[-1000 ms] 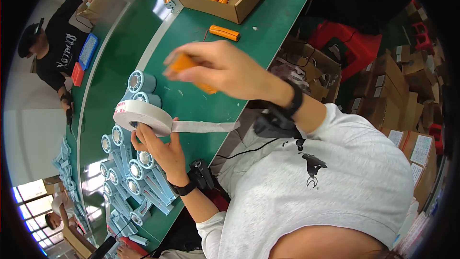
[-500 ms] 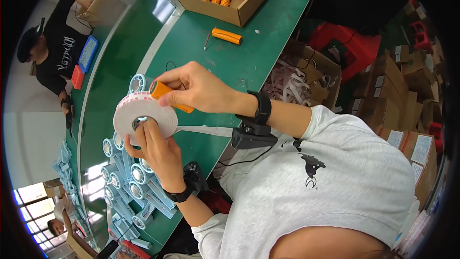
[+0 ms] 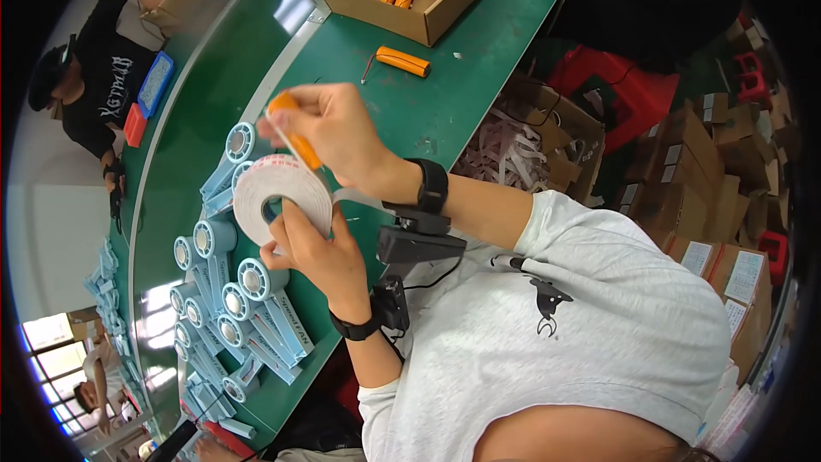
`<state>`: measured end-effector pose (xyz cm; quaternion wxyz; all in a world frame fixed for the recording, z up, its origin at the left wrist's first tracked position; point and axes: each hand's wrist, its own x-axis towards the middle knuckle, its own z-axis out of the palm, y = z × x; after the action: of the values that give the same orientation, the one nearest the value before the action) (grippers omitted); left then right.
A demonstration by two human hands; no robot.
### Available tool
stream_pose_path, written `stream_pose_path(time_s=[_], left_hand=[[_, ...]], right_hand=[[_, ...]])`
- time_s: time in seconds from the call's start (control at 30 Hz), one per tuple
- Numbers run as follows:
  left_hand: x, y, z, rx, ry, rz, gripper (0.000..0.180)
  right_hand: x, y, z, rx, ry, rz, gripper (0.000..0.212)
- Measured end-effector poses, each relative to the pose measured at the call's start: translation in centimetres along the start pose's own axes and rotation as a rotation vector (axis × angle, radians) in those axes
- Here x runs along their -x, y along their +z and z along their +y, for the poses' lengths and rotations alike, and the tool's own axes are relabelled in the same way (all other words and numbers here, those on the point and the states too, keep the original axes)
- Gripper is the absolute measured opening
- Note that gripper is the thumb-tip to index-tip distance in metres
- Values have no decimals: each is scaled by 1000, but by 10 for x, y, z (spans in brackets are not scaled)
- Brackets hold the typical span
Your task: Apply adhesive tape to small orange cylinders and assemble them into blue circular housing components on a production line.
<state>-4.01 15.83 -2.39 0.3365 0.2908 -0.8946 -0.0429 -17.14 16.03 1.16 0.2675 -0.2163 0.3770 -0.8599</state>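
Note:
My left hand (image 3: 318, 255) grips a large white tape roll (image 3: 280, 198) with red print, held on edge above the green table (image 3: 479, 77). My right hand (image 3: 338, 133), with a black watch on its wrist, pinches a slim orange cylinder (image 3: 295, 139) and presses it against the roll's top. A short strip of tape (image 3: 357, 198) runs from the roll under my right wrist. Both hands meet over the table's near edge.
An open cardboard box (image 3: 428, 21) of orange cylinders stands at the back, with one loose orange cylinder (image 3: 402, 61) in front of it. Several light blue packs with round reels (image 3: 244, 291) lie left of my hands. Another person (image 3: 94, 77) sits far left. Cardboard cartons (image 3: 710, 154) stand at the right.
My right hand has come down and left, bringing the orange cylinder from above the table onto the roll. The roll has turned up on edge and the long pulled-out strip has shortened.

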Motion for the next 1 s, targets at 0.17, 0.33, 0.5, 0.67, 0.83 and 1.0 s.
stream_pose_path(time_s=[0.17, 0.33, 0.5, 0.67, 0.83, 1.0], left_hand=[[2, 16, 22, 89, 137, -289, 41], [-25, 30, 12, 79, 139, -424, 39], [-41, 13, 11, 106, 307, -132, 30], [-36, -42, -26, 174, 202, -134, 18], [-15, -38, -6, 329, 0, -29, 18], [-4, -12, 19, 573, 63, 116, 37]], right_hand=[[-79, -49, -66, 35, -780, 343, 17], [-21, 1, -76, 32, -74, -170, 44], [-10, -7, -25, 32, -275, -645, 22], [-10, -29, -32, 289, -462, -765, 27], [6, -19, -30, 380, -364, -529, 30], [3, -24, -35, 288, -422, -350, 31]])
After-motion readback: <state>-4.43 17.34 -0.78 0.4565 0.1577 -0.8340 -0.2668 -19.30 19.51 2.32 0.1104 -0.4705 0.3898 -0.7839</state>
